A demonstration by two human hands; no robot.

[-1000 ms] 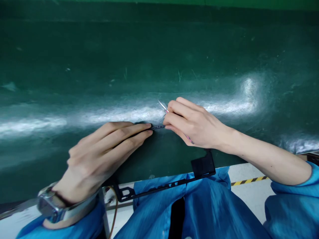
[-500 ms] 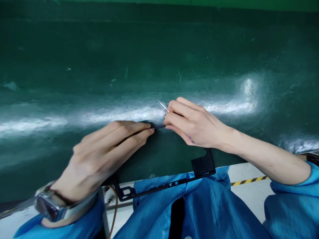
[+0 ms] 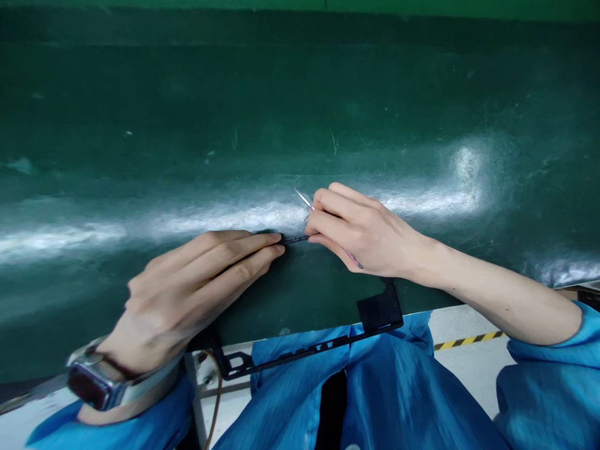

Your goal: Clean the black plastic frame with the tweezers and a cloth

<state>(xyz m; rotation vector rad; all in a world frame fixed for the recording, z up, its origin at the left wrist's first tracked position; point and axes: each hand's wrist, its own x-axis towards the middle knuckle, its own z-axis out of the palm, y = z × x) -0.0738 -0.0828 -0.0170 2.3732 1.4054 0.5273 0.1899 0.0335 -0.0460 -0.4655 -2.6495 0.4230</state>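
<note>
A thin black plastic frame (image 3: pixel 300 357) is held over the near edge of the bench, tilted toward me. My left hand (image 3: pixel 201 281) pinches its far bar (image 3: pixel 296 239), fingers straight and pressed together. At the other end of the visible stretch of bar, my right hand (image 3: pixel 363 231) is closed with thumb and forefinger on it. Tucked in that same hand are slim tweezers (image 3: pixel 304 199); the silver point sticks out up and left, a pinkish end below the palm. Both hands hide much of the frame's far side. A dark flat tab (image 3: pixel 379 310) fills the frame's near right corner.
The scuffed green bench top (image 3: pixel 281 112) reflects a bright strip of light. Below its near edge are a brown cable (image 3: pixel 216 400), a pale floor with yellow-black striped tape (image 3: pixel 469 340), and my blue garment (image 3: pixel 394 394). A watch (image 3: pixel 96 381) sits on my left wrist.
My left hand has shifted slightly left and down along the bar. The right hand and tweezers have moved slightly left in view; both hands keep their grip.
</note>
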